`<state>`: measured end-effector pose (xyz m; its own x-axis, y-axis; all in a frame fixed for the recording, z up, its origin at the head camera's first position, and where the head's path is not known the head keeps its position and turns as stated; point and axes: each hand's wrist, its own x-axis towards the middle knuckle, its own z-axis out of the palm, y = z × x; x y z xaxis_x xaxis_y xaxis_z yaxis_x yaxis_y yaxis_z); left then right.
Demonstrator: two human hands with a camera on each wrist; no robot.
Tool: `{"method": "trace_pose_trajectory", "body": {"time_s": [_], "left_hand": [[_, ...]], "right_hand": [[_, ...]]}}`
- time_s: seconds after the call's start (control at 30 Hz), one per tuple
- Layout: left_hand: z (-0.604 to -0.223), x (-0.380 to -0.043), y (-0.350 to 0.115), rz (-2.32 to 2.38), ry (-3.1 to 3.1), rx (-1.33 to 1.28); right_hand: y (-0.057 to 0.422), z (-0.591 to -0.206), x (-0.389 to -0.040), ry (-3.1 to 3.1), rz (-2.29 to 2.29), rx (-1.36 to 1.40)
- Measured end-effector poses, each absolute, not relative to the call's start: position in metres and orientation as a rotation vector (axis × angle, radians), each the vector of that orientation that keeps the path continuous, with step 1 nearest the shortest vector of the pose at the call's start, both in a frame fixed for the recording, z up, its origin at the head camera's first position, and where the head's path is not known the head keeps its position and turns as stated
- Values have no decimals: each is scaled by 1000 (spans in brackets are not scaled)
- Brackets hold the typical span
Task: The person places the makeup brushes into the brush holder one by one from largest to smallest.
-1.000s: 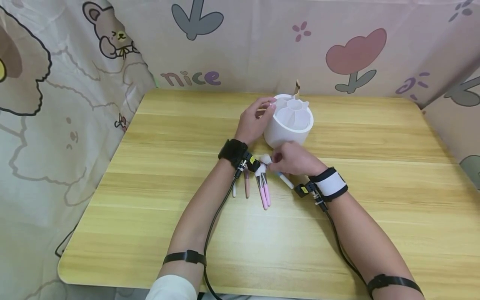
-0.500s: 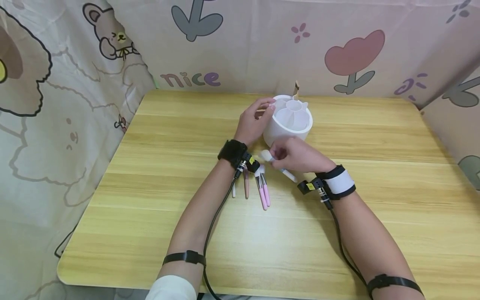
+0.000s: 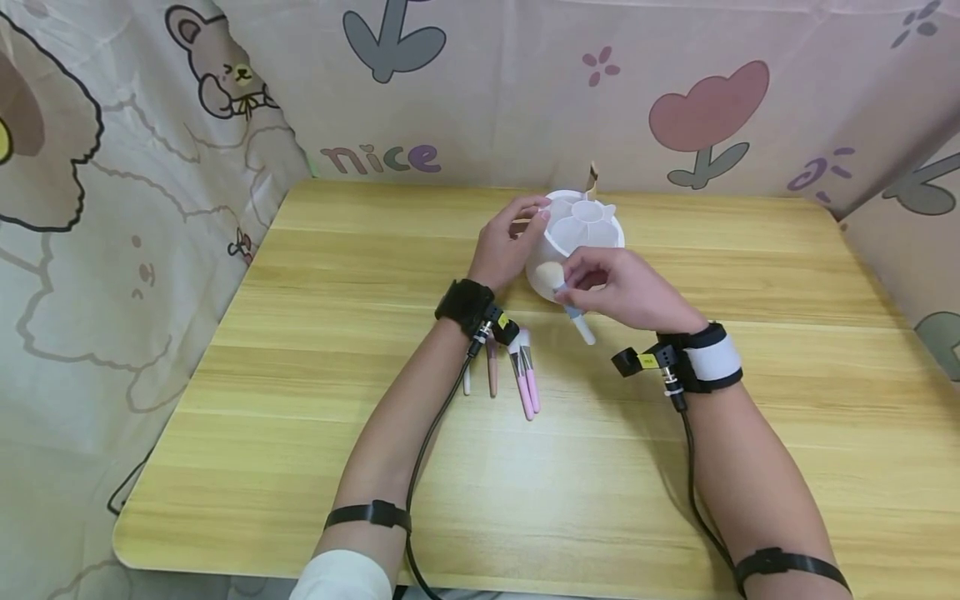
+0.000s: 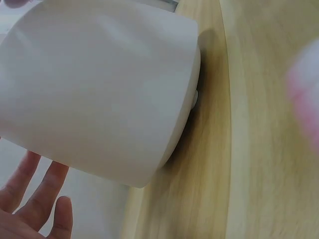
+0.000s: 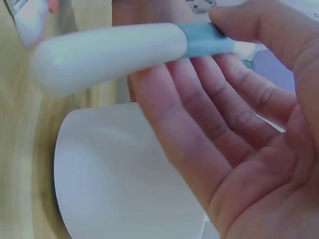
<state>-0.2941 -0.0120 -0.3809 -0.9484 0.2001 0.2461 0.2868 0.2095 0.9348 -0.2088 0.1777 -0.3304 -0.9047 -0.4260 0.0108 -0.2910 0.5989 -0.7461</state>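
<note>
My right hand [image 3: 626,287] pinches a makeup brush [image 3: 576,317] between thumb and fingers, in front of a white round brush holder [image 3: 546,275]. The brush is tilted, its pale bristle head up and left; the right wrist view shows its white handle [image 5: 109,55] and light blue band. My left hand [image 3: 506,242] holds the holder's left side, thumb near the rim and fingers around the far side; in the left wrist view some fingers [image 4: 42,199] show behind the wall. The holder's top has several compartments, and a gold-coloured piece [image 3: 592,179] sticks up at its back.
Two pink-handled brushes [image 3: 527,379] lie on the wooden table [image 3: 300,400] in front of the holder. Left of them lie a brown-handled brush [image 3: 492,371] and a white-handled one [image 3: 467,383], partly under the left wrist. A printed curtain [image 3: 510,100] hangs behind the table.
My right hand has lifted the blue-banded makeup brush off the table and moved it up and to the right, in front of the holder. My left hand has stayed at the holder.
</note>
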Motion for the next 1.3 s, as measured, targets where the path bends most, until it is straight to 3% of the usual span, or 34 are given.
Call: {"method": "trace_pose_trajectory", "body": {"time_s": [0.37,0.63,0.9,1.3], "left_hand": [[-380,-294,-14,-1859,-2409,-465],[-379,-294,-13,-1886,-2400,-494],[-378,-293,-10,-1891,-2415,-509],[-379,-292,-15,-1887,-2403,-494]], "right_hand": [[180,-321,-211,2661,-1584,-412],[182,-316,-211,2435,-2255,-278],[181,-316,-215,2302,-2685,-318],[171,-318,-228,2221,-2856,-414]]}}
